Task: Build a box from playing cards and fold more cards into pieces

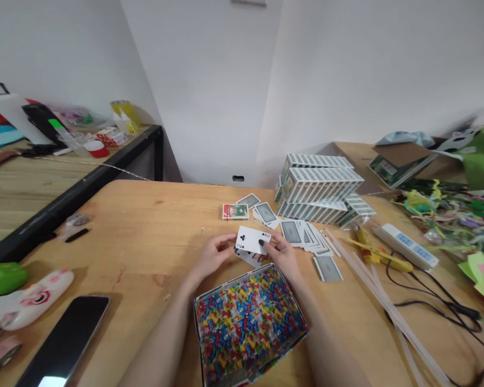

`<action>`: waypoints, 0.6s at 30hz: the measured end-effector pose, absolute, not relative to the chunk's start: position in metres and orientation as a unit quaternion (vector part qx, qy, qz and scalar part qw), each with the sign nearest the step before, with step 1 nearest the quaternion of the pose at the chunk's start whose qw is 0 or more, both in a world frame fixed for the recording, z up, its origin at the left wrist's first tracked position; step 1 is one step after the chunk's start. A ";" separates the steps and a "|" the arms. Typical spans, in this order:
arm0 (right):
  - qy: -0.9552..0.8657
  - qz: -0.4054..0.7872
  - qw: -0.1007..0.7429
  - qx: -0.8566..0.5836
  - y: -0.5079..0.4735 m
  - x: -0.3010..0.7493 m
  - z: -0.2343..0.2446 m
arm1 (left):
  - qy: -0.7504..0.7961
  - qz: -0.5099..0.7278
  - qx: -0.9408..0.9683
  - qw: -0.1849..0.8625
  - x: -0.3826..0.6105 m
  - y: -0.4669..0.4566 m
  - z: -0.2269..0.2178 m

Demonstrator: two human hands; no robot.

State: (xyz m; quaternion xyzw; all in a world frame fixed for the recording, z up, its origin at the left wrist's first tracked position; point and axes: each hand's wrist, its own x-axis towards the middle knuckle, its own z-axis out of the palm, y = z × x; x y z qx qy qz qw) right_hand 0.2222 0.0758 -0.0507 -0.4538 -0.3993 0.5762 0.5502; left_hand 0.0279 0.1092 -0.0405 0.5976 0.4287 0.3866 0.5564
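Right hand point(281, 252): fingers closed on one 2 card point(250, 239), thumb on top.
Left hand point(214, 255): fingers at its left edge; cannot tell if they grip.
2 card: face up, near one tray's point(234, 283) far rim; at least one lower card point(248, 259) beneath.
Bench point(145, 231): one deck box point(234, 212), one phone point(64, 338), one power strip point(406, 246).

The head camera, fairly close above the table point(145, 231), looks forward and down across it toward the wall point(210, 91).

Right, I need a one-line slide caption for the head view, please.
Left hand and right hand hold playing cards just beyond an open colourful box, with striped cartons stacked farther back.
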 end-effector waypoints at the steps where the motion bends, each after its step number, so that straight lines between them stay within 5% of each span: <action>1: -0.404 0.576 0.548 -0.453 0.076 0.222 -0.050 | 0.420 0.390 0.572 0.587 0.026 0.109 -0.041; 10: -0.430 0.535 0.537 -0.491 0.077 0.212 -0.044 | 0.339 0.365 0.457 0.737 0.037 0.106 -0.039; 18: -0.434 0.490 0.555 -0.513 0.073 0.209 -0.045 | 0.320 0.348 0.482 0.737 0.044 0.104 -0.035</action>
